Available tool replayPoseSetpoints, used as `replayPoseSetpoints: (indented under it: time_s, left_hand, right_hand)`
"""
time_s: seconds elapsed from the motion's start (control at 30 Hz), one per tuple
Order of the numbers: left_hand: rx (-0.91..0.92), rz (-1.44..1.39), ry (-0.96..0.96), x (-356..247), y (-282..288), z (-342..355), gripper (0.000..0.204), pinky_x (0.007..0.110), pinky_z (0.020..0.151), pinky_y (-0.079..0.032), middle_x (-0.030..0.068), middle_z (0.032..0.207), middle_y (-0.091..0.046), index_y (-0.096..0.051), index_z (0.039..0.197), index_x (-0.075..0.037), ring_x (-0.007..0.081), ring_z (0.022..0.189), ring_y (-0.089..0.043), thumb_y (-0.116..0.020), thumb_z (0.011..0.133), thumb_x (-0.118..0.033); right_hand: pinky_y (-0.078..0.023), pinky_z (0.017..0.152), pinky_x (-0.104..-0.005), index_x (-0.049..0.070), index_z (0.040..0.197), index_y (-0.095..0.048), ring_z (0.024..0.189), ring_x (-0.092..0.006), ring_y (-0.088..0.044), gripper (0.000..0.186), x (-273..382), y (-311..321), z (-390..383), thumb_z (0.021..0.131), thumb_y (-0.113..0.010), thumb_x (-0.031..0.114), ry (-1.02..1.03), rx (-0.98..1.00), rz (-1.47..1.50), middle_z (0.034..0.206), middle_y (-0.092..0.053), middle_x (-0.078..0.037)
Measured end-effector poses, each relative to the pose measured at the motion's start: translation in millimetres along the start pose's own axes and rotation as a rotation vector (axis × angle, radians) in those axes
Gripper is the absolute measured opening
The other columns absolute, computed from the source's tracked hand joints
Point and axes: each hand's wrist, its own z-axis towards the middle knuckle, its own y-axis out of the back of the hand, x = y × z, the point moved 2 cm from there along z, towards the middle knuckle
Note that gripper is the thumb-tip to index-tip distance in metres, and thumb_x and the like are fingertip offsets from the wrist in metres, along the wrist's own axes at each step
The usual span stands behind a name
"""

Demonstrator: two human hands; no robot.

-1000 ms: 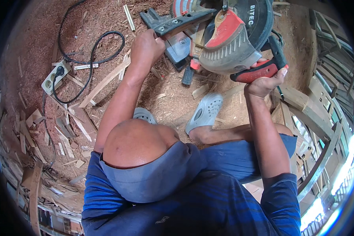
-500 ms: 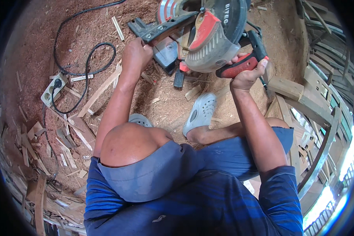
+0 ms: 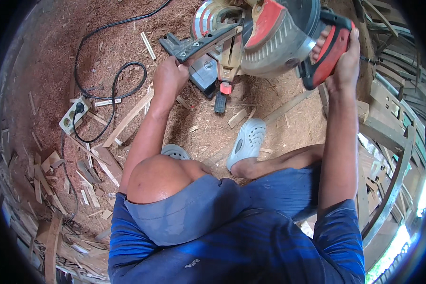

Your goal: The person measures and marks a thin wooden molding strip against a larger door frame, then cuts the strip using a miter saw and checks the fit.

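Observation:
At the top middle stands a mitre saw (image 3: 204, 75) with a grey base, a black fence and a clear blade guard (image 3: 274, 56). My right hand (image 3: 344, 66) is wrapped round its red and black handle (image 3: 327, 53), out to the right of the base. The saw head is tilted up, and a wooden strip (image 3: 213, 43) lies along the fence. My left hand (image 3: 170, 78) is closed on the near left end of that strip, at the fence's edge; its fingertips are partly hidden.
A white power strip (image 3: 75, 115) with a black cable (image 3: 113, 90) lies on the sawdust at left. Wood offcuts (image 3: 128, 118) are scattered around. A wooden frame (image 3: 388, 135) stands at right. My grey clogs (image 3: 247, 139) are below the saw.
My right hand has moved up and to the right with the handle, and the saw head and guard have lifted from the base. My left hand stays at the fence.

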Motion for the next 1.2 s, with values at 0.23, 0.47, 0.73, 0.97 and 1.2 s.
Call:
replayPoseSetpoints:
  time_s: [0.23, 0.47, 0.73, 0.97, 1.2]
  left_hand:
    - [0.141, 0.014, -0.067, 36.1, 33.1, -4.7, 0.054, 0.052, 0.069, -0.051, 0.0277, 0.077, -0.068, -0.068, 0.087, 0.006, 0.0434, 0.071, -0.067, -0.074, 0.095, -0.047]
    - [0.331, -0.074, 0.063, 47.9, 167.5, -53.5, 0.047, 0.039, 0.056, -0.046, 0.0085, 0.065, -0.062, -0.065, 0.083, 0.001, 0.0153, 0.061, -0.056, -0.077, 0.098, -0.042]
    - [0.024, 0.080, 0.054, -85.9, 327.6, -129.9, 0.039, 0.037, 0.062, -0.045, 0.0073, 0.071, -0.057, -0.064, 0.087, 0.000, 0.0134, 0.068, -0.051, -0.069, 0.103, -0.035]
    - [0.282, -0.265, 0.053, -239.8, 409.7, -234.2, 0.046, 0.029, 0.057, -0.040, -0.0036, 0.070, -0.053, -0.068, 0.093, -0.005, 0.0085, 0.064, -0.048, -0.052, 0.112, -0.044]
    - [0.577, -0.798, 0.185, -385.2, 490.9, -334.9, 0.051, 0.029, 0.050, -0.031, -0.0035, 0.064, -0.045, -0.070, 0.106, -0.002, 0.0095, 0.053, -0.038, -0.043, 0.116, -0.044]
  right_hand:
    - [-0.062, 0.078, -0.0309, -0.008, 0.130, -0.064, 0.085, -0.0204, -0.077, 0.053, 61.3, 4.8, 59.5, 0.103, -0.072, 0.037, 0.376, -0.020, -0.237, 0.102, -0.076, -0.016]
    - [-0.060, 0.073, -0.0405, -0.003, 0.110, -0.071, 0.071, -0.0282, -0.078, 0.043, 98.1, -9.9, 99.9, 0.099, -0.076, 0.038, 0.387, -0.055, -0.653, 0.078, -0.075, -0.015]
    - [-0.056, 0.091, -0.0542, 0.002, 0.127, -0.063, 0.105, -0.0506, -0.070, 0.047, 97.3, -6.6, 84.4, 0.095, -0.078, 0.033, 0.490, -0.142, -0.743, 0.107, -0.073, -0.032]
    - [-0.055, 0.100, -0.0435, 0.007, 0.138, -0.065, 0.113, -0.0352, -0.072, 0.050, 237.5, 22.1, -3.0, 0.094, -0.081, 0.023, 0.585, -0.008, -0.576, 0.118, -0.075, -0.022]
    - [-0.056, 0.101, -0.0341, 0.000, 0.136, -0.067, 0.119, -0.0160, -0.067, 0.037, 473.6, 38.2, -164.7, 0.101, -0.073, 0.010, 0.189, 1.010, 0.269, 0.127, -0.072, -0.009]
